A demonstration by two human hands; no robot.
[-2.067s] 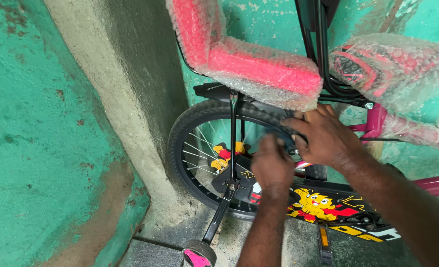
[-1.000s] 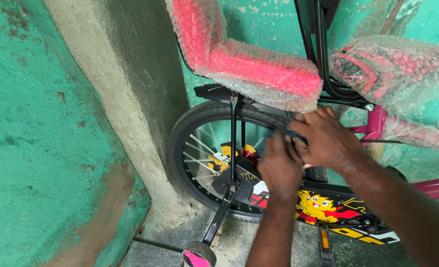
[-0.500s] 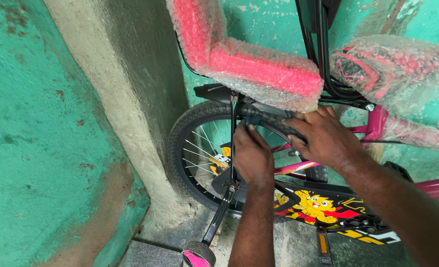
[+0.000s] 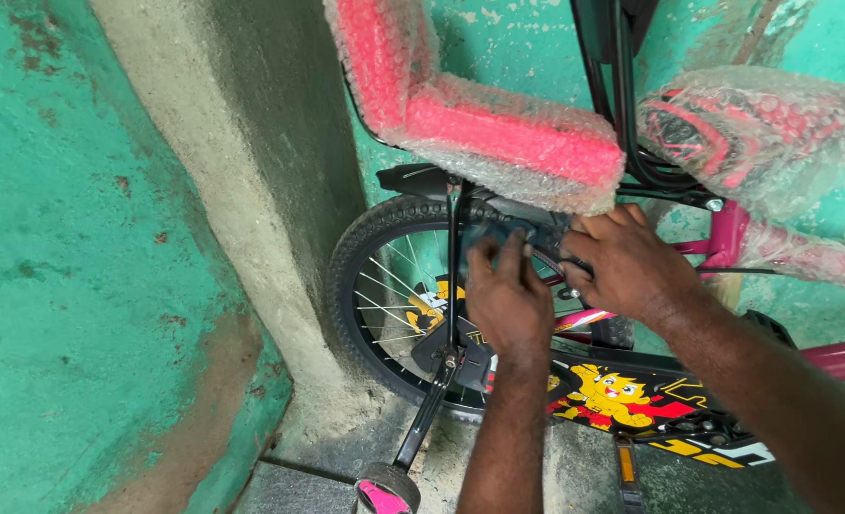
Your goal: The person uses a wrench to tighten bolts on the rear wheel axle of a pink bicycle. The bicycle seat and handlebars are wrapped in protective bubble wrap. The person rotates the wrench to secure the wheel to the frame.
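A small pink bicycle stands against a green wall. Its rear wheel (image 4: 384, 295) is black-tyred with silver spokes. Above it sits a pink rear seat (image 4: 480, 119) wrapped in bubble wrap. My left hand (image 4: 506, 295) reaches up to the black mudguard (image 4: 413, 178) area just under that seat, fingers on a dark part whose shape I cannot make out. My right hand (image 4: 622, 266) grips the frame or mudguard bracket beside it, fingers curled around it. The two hands almost touch. The chain guard (image 4: 632, 400) with a yellow cartoon figure lies below my arms.
A grey concrete pillar (image 4: 251, 190) rises left of the wheel. A black training-wheel strut (image 4: 432, 400) runs down to a small pink-hubbed wheel (image 4: 384, 493) on the floor. The wrapped main saddle (image 4: 765, 133) sits at the upper right. A pedal (image 4: 627, 476) shows low down.
My left hand has moved from the lower right of the wheel up and leftwards to the mudguard under the seat. My right hand has stayed in place.
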